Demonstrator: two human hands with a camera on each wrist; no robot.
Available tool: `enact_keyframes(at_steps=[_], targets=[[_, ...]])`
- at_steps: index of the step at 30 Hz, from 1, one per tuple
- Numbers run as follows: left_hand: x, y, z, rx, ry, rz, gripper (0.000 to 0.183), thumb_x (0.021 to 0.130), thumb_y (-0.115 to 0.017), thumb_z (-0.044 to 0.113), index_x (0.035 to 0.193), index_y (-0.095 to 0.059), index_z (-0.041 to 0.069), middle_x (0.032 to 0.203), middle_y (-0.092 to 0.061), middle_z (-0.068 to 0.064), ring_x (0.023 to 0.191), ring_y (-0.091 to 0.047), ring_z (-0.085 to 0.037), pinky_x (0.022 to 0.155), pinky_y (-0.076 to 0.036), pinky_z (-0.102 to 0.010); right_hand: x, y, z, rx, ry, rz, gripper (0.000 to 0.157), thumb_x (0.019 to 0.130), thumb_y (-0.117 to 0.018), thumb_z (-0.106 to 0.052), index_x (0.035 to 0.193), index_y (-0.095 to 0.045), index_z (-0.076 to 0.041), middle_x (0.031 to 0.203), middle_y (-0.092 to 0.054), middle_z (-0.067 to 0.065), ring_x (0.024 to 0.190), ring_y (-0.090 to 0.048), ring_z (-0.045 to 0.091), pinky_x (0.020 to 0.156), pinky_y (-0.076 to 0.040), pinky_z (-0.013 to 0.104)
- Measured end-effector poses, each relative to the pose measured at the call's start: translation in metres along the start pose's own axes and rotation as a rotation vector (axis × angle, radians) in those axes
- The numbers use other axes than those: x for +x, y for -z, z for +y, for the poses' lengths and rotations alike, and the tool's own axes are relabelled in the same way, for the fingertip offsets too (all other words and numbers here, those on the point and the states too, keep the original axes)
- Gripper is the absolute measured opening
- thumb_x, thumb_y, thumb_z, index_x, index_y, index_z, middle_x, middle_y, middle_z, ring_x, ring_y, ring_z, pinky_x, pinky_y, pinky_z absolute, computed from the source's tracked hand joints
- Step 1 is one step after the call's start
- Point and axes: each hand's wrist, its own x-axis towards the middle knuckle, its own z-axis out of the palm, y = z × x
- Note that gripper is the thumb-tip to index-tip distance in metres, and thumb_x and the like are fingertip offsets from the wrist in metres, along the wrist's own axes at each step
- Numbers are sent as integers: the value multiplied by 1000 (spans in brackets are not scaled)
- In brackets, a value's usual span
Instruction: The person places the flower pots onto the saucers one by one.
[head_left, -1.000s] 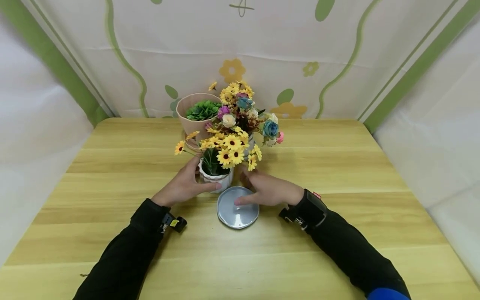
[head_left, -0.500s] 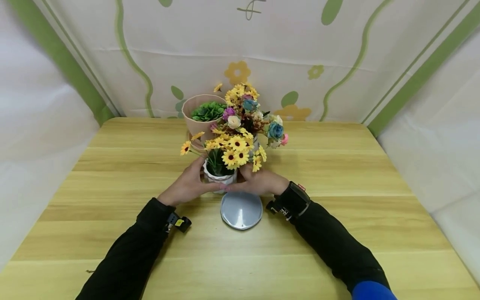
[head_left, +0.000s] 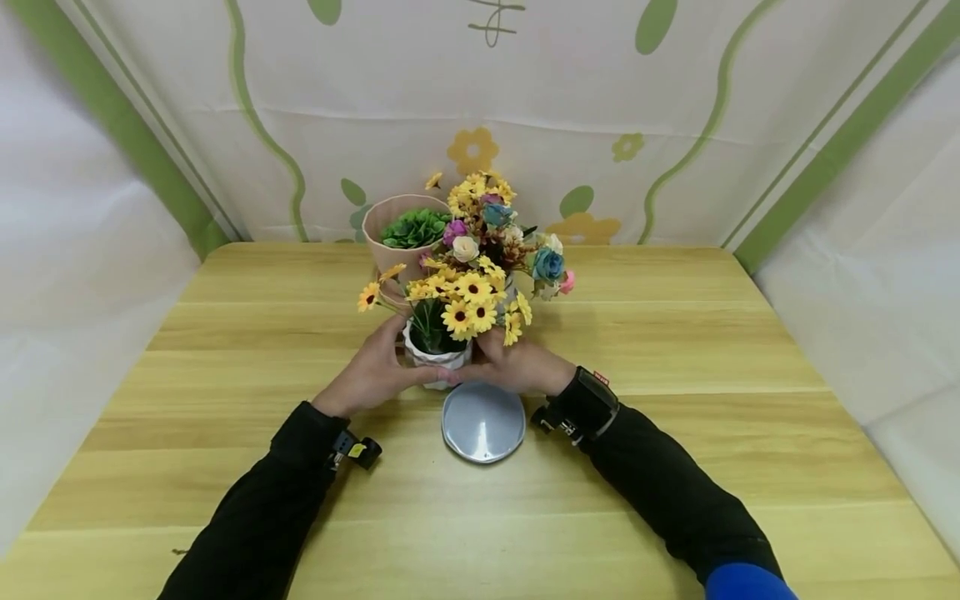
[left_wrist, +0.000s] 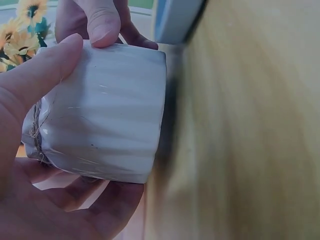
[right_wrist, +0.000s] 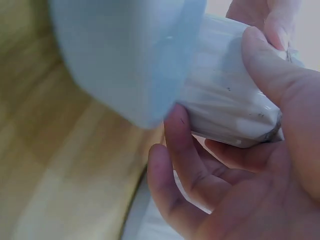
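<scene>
A white ridged flowerpot [head_left: 438,360] with twine round its rim and yellow daisy-like flowers [head_left: 472,292] is gripped from both sides. My left hand [head_left: 369,373] curls round its left side, thumb across the front. From the right my right hand [head_left: 523,365] holds it, and the two thumbs meet at the front, as the left wrist view shows on the white pot [left_wrist: 107,110]. A dark gap or shadow lies beneath the pot there; whether it touches the table I cannot tell. Just before it lies a round blue-grey dish [head_left: 483,423], large and blurred in the right wrist view.
Behind the held pot stand a pink pot [head_left: 397,265] with a green plant [head_left: 415,228] and a mixed bouquet [head_left: 517,243] of blue, cream and pink flowers. A patterned cloth [head_left: 555,92] hangs behind the wooden table [head_left: 637,317].
My right hand has moved left from over the dish onto the pot's right side and taken hold. My left hand keeps its grip. Over the last half second little differs.
</scene>
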Motion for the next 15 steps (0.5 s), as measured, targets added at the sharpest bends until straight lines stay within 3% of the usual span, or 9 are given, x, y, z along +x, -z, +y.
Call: enact_keyframes(at_steps=[2,5,9,12,13,15], targets=[[-2,1,4,-4,-8,-2,105,86,-90,31,168,-24,31,170,-38,2,153,-43,-25,125,-41,-53,4,5,-4,367,-134,32,78,98,-77,-21,156,-32,5,151,-43,20,135,-45,25,120,-43,31],[-4,1,10,5,-26,2,104,86,-91,30,167,-26,32,169,-38,3,154,-42,-25,125,-41,-54,5,13,-10,455,-222,28,83,96,-79,-22,158,-28,-1,155,-40,18,140,-44,27,122,-44,41],[-10,-4,19,51,-59,24,107,85,-91,30,168,-24,25,172,-35,-3,158,-36,-28,128,-35,-56,0,23,-16,363,-193,79,83,93,-83,-26,156,-36,-1,151,-47,16,139,-50,27,121,-47,40],[-15,-11,26,92,-76,41,107,85,-91,31,168,-25,18,171,-36,-8,158,-35,-30,131,-31,-56,-6,29,-21,282,-147,104,89,89,-86,-28,157,-36,-1,155,-47,17,145,-47,30,127,-40,42],[-17,-13,28,109,-82,46,107,85,-91,31,168,-26,15,170,-37,-10,158,-36,-31,130,-31,-57,-8,30,-23,287,-155,108,94,88,-87,-29,160,-32,-2,160,-42,16,151,-40,30,132,-32,43],[-21,-19,31,128,-90,57,102,84,-92,32,165,-32,13,164,-45,-11,152,-44,-31,128,-35,-57,-15,32,-26,177,-102,115,96,88,-87,-33,160,-31,-1,163,-39,18,154,-37,32,133,-30,44]])
